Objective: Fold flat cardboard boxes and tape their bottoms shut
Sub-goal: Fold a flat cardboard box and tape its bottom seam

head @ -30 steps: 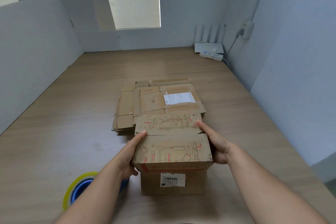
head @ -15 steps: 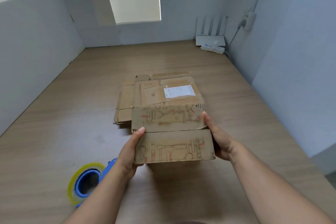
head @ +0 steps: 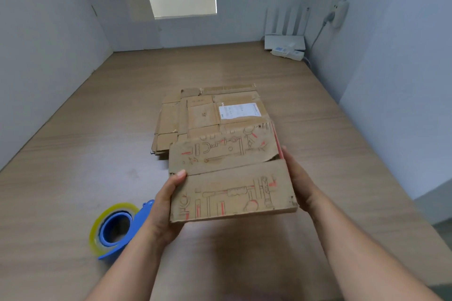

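Note:
I hold a folded-up brown cardboard box (head: 230, 178) with red and black line drawings above the table, its two closed flaps facing me. My left hand (head: 163, 205) grips its left side, thumb on the seam between the flaps. My right hand (head: 297, 178) clasps the right side, fingers hidden behind the box. Beyond it a stack of flat cardboard boxes (head: 208, 115) lies on the table, the top one bearing a white label. A roll of clear tape in a blue dispenser (head: 115, 228) lies left of my left forearm.
The wooden table (head: 73, 154) is walled by grey partitions on the left, back and right. A white router and a power strip (head: 286, 45) sit in the far right corner, with a cable running up to a wall socket.
Both hands have lifted the box off the table and tilted it toward me, so its front side with the barcode label is out of sight and the flaps fill the view.

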Motion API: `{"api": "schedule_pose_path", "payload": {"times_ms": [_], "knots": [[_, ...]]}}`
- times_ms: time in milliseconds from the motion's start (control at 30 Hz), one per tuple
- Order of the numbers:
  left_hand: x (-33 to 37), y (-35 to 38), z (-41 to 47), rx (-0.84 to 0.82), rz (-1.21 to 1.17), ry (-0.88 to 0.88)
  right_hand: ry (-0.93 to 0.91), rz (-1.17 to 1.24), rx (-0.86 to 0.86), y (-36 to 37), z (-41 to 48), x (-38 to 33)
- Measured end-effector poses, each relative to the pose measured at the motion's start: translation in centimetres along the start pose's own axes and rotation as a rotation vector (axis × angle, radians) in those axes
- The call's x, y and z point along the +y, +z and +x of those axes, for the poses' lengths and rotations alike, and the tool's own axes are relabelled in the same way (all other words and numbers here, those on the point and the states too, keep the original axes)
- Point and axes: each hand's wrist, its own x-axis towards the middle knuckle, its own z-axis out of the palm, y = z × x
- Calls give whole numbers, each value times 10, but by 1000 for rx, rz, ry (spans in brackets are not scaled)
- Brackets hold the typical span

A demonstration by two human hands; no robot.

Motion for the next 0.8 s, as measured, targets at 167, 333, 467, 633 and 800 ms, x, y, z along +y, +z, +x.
{"api": "schedule_pose_path", "payload": {"times_ms": [167,333,467,633,800], "knots": [[7,9,3,81,100,69,-7,-18,-25,7,3,4],[-13,5,6,164,247,-21,250,97,-178,-8,4,23],[-42,1,11,335,410,-89,345,-324,37,-11,9,34],[-49,10,16,417,757,101,218,-459,191,-4,14,38],[-53,8,15,414,934,251,-25,-656,211,-3,8,39]]}}
